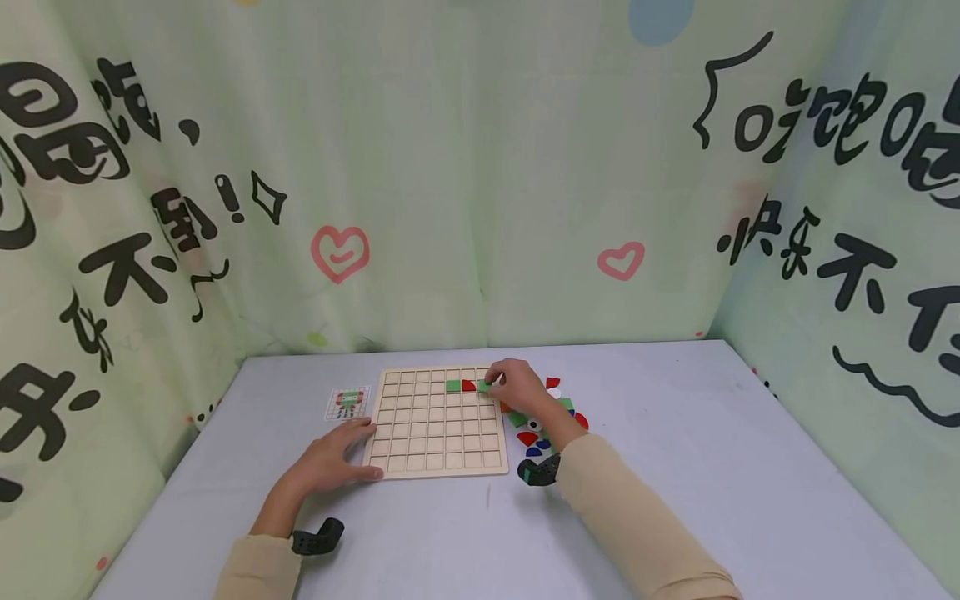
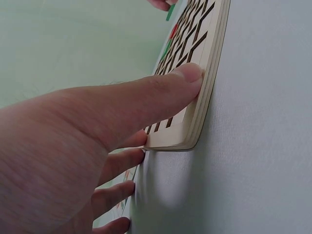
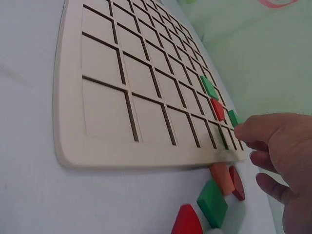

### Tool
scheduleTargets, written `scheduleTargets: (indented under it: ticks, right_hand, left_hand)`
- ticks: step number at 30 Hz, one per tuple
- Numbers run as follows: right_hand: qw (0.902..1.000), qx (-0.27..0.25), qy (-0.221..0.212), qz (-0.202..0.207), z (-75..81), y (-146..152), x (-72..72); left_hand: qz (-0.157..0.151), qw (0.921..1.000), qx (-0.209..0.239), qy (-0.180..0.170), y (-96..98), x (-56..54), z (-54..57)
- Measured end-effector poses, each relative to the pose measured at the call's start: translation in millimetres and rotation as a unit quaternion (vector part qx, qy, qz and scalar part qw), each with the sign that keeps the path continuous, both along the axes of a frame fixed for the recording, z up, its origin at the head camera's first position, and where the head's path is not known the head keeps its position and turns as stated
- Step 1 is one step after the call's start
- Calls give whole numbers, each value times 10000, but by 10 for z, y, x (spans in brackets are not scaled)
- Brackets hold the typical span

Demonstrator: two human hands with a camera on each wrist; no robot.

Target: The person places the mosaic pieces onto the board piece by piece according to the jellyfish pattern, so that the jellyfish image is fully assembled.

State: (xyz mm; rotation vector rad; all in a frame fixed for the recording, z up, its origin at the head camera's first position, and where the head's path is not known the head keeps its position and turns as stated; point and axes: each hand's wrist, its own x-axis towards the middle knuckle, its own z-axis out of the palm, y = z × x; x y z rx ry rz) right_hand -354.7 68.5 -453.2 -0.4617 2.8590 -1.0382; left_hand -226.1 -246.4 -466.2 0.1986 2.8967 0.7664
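The green piece (image 1: 483, 387) is at the far right of the wooden board (image 1: 438, 442), beside a red piece (image 1: 468, 386), apparently pinched by the right hand (image 1: 517, 387) (its forefinger is partly hidden). This looks like placing, which calls for squaring it to a cell, then releasing. The left hand (image 1: 337, 457), fingers spread, touches the board's near left corner; loose pieces (image 1: 527, 437) lie rightward, a printed card (image 1: 348, 403) leftward

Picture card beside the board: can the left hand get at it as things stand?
Probably yes: the picture card lies right by the left hand, and nothing shows on top of it. The hand touches the board at its near left corner, so it would likely need to leave that first.
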Motion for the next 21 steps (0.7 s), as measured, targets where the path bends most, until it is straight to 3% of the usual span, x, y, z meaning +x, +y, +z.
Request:
scheduleTargets:
  ticks: [12,21]
  right_hand:
    - [9979,-95,496,417,-32,-442,-35]
    - [9965,211,709,385,-151,-649,-59]
  left_hand:
    - [92,9999,35,-46,-7,-3,-3]
    - [110,9999,6,-73,6,-3,11]
